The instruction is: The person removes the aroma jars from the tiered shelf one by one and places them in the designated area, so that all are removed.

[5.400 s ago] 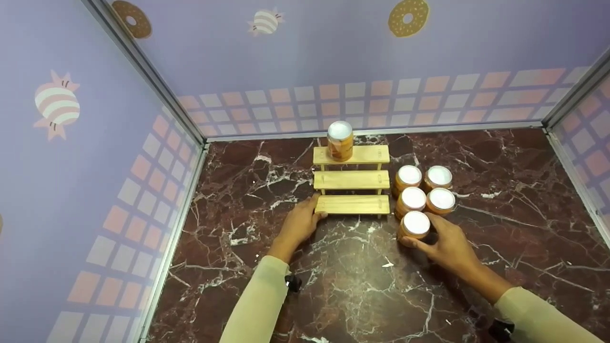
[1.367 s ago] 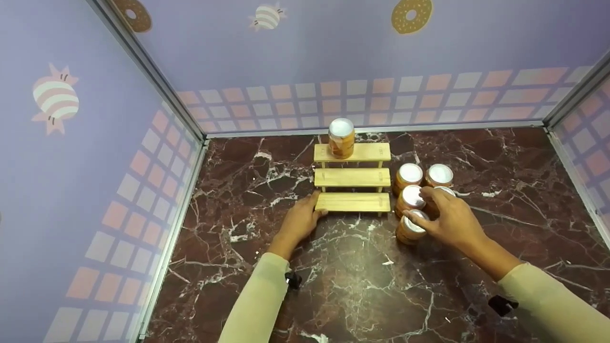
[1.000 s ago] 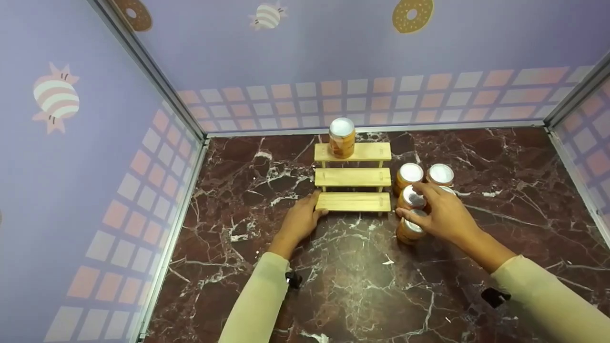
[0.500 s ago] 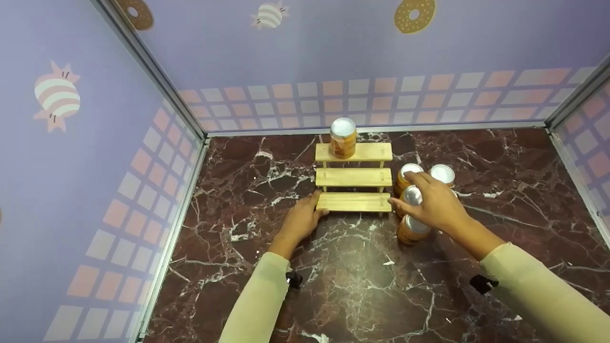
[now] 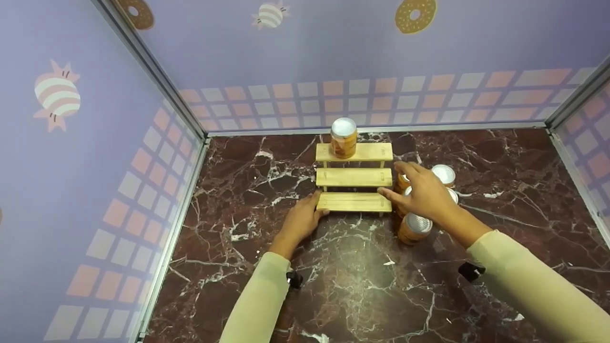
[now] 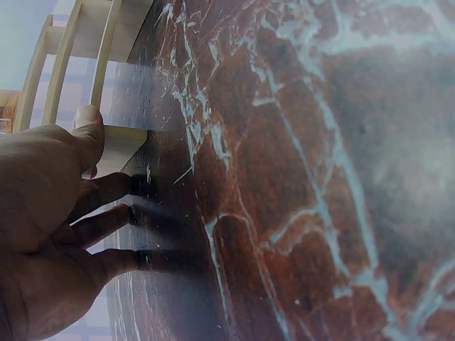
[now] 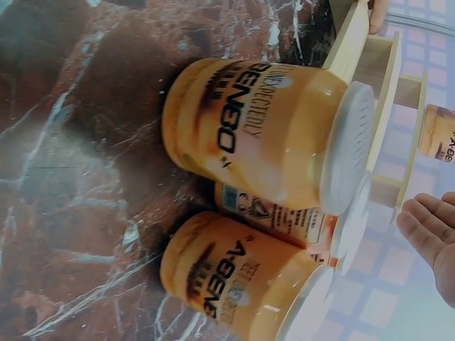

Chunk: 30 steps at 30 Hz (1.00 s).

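Note:
A yellow wooden three-step stand carries one orange can with a white lid on its top step. My left hand holds the left end of the lowest step; in the left wrist view its thumb lies on the step's edge, other fingertips reaching the marble surface. My right hand is spread above the cans, its thumb overlapping the right end of the lowest step in the head view. Nothing is in it. Below it stands the front can; the cans behind are partly hidden by this hand.
Two more cans show right of the hand, the rear one plainly. In the right wrist view a large labelled can stands close by others. Patterned wall panels enclose the dark marble surface at the back and both sides.
Earlier my right hand held the front can. It has let go and moved away from me and left over the other cans, toward the stand. My left hand has stayed on the stand.

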Available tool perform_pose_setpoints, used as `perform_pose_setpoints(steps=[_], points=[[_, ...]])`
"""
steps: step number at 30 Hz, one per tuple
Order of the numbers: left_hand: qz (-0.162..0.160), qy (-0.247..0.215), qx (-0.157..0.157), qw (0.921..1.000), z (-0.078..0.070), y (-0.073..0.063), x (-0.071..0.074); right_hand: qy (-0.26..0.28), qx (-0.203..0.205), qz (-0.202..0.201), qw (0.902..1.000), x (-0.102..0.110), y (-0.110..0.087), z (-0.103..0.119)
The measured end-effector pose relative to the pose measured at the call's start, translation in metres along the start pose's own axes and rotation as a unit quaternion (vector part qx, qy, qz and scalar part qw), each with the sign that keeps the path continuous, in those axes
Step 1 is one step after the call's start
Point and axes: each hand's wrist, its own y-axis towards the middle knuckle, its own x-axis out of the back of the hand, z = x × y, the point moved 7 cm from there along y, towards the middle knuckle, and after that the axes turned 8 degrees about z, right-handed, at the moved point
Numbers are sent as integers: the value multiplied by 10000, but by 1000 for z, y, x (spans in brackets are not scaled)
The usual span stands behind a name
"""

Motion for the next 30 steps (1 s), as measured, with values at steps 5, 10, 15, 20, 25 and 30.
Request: perform_pose_setpoints(steps=[5,10,15,20,25,30], points=[[-95,59,-100,9999,-2,1,0,96,-5,-14,10000,0,12,3],[-164,41,-106,9998,-2,0,1,109,-24,99,9999,-2,22,9],[-102,39,-47,9999,-2,-1,0,97,-108,190,9997,-6,31,13],[-58,23,-53,10000,-2,-1,0,197,-199,290,9992,-10,39,16],[-57,-24,-63,10000,-1,0,1,380,-214,379,9983,-13,48,19],[-26,-38,-50,10000,-1,-1,0,418,-194,361,9983,-14,56,22]])
